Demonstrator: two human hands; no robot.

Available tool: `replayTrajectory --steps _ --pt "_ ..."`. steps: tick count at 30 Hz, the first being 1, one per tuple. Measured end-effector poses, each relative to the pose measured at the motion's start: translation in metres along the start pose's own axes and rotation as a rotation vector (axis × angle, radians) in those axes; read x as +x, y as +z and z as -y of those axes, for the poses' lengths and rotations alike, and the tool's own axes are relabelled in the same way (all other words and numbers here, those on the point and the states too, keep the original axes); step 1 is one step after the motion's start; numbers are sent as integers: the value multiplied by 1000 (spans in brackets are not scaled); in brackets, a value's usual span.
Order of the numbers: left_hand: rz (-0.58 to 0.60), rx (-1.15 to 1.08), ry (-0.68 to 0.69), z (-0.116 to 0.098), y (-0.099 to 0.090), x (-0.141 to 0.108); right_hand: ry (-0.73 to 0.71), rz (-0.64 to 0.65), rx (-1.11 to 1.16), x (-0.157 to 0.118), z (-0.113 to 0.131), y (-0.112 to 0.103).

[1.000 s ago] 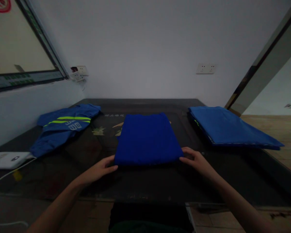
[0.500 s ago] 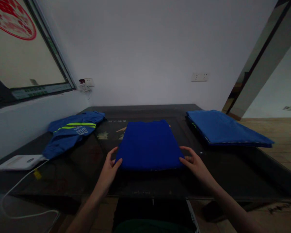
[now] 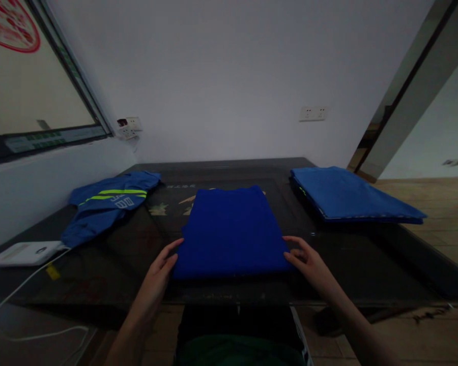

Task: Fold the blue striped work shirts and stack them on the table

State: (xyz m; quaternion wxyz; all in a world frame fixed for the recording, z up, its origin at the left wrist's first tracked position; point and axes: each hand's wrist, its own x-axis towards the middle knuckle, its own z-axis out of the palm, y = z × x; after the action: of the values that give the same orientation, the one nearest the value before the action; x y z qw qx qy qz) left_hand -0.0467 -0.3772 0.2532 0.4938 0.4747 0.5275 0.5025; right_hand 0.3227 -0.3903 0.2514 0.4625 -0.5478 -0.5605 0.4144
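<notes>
A folded bright blue cloth (image 3: 231, 231) lies flat on the dark table (image 3: 221, 292), in front of my body. At its left edge is my left hand (image 3: 161, 267), thumb and forefinger a little apart and touching the side near the front corner. My right hand (image 3: 304, 258) touches the opposite edge, its thumb and forefinger at the cloth and the other fingers curled. Neither hand is wrapped round the cloth.
At the left lies a crumpled blue garment (image 3: 109, 201) with yellow-green stripes, beside a white device (image 3: 26, 253) with a cable. Folded blue cloths (image 3: 351, 195) are stacked at the right. A wall stands behind the table.
The near edge of the blue cloth now lies lower and wider towards me. My left hand has moved left and down, with its thumb off the top of the cloth. The view has shifted slightly.
</notes>
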Motion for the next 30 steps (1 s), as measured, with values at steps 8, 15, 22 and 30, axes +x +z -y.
replayTrajectory --steps 8,15,22,30 --pt "110 24 -125 -5 -9 3 36 -48 112 6 3 5" --pt "-69 130 -38 -15 -19 8 12 -105 151 7 15 -4" --pt "-121 311 6 2 -22 -3 3 -32 -44 7 -1 -4" --pt "-269 824 322 -4 -14 7 -292 -256 -612 3 13 6"
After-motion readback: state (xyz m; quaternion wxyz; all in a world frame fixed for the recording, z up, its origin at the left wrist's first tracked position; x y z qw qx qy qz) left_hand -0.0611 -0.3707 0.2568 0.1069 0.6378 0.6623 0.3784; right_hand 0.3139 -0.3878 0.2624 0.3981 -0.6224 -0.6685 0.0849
